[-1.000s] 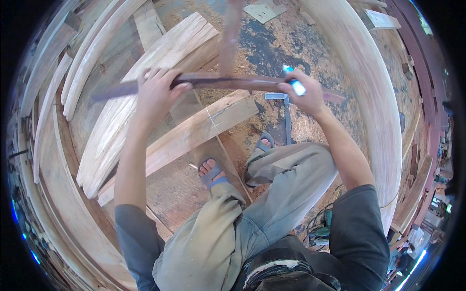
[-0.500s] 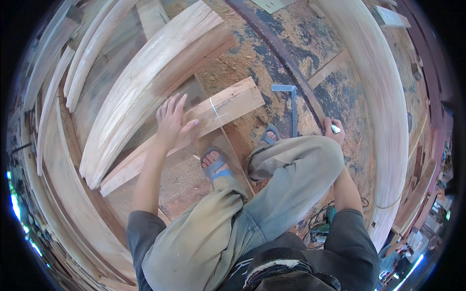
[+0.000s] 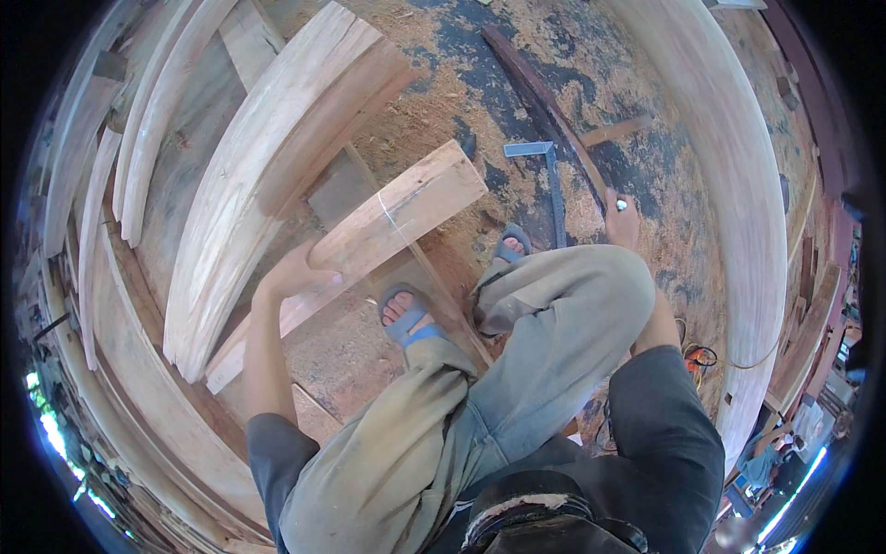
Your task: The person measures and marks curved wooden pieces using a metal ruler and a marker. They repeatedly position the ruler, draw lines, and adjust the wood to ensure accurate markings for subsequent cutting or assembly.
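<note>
My left hand (image 3: 293,275) is wrapped over a squared timber beam (image 3: 415,196), its thumb on the near face and its fingers hidden behind. A pale line crosses the beam near its far end. Beyond my right knee, my right hand (image 3: 624,227) is closed at the near end of a long dark strip (image 3: 544,102), which slants away to the far left. A small whitish, shiny object (image 3: 620,205) shows at that hand; its kind is unclear. Left of the strip lies an L-shaped try square (image 3: 554,185) on the ground.
A thick curved timber (image 3: 268,157) lies beyond the beam, with several curved planks (image 3: 152,138) further left. Another long curved timber (image 3: 738,185) runs along the right. A thin wood piece (image 3: 616,130) lies by the strip. Sawdust covers the ground around my sandalled feet (image 3: 402,309).
My left hand has come down from above the beam and gripped it. My right hand has moved slightly forward, and the dark strip has shifted with its far end now in view.
</note>
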Tool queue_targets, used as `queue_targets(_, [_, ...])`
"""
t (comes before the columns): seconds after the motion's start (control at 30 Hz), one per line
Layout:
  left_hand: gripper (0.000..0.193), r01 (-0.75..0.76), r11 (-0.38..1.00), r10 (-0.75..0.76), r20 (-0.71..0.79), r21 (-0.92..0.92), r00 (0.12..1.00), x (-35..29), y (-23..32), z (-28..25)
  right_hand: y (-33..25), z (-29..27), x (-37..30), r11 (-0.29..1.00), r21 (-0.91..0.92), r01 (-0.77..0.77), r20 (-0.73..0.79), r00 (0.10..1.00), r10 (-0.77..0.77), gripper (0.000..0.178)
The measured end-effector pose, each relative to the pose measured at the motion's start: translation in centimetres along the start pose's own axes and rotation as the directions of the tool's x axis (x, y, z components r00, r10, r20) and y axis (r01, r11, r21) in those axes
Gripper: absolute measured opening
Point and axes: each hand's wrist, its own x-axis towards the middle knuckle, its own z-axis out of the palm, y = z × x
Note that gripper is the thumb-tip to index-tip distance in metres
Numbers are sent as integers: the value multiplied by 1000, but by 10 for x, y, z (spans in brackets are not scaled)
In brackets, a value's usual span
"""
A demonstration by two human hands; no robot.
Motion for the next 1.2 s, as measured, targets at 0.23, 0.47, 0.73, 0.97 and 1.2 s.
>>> queue_targets(0.23, [108, -4, 990, 22, -128, 139, 991, -13, 4, 4, -40, 26, -13, 995, -33, 91, -37, 995, -92, 45])
queue_targets(0.47, [104, 13, 951, 109, -376, 308, 920, -44, 12, 34, -32, 60, -53, 827, -134, 546, 127, 837, -532, 44])
queue_targets(0.73, [97, 1, 902, 302, -633, 432, 713, -53, 15, 56, 13, 98, -57, 947, -272, 170, 263, 960, -97, 54])
queue_targets(0.97, [102, -69, 926, 298, -606, 372, 737, -33, -10, 41, 16, 101, -45, 963, -266, 44, 379, 923, 62, 49])
queue_targets(1.2, [125, -210, 930, 345, -515, 302, 785, -9, -50, 21, -56, 12, -4, 949, 311, -46, 612, 774, -164, 25])
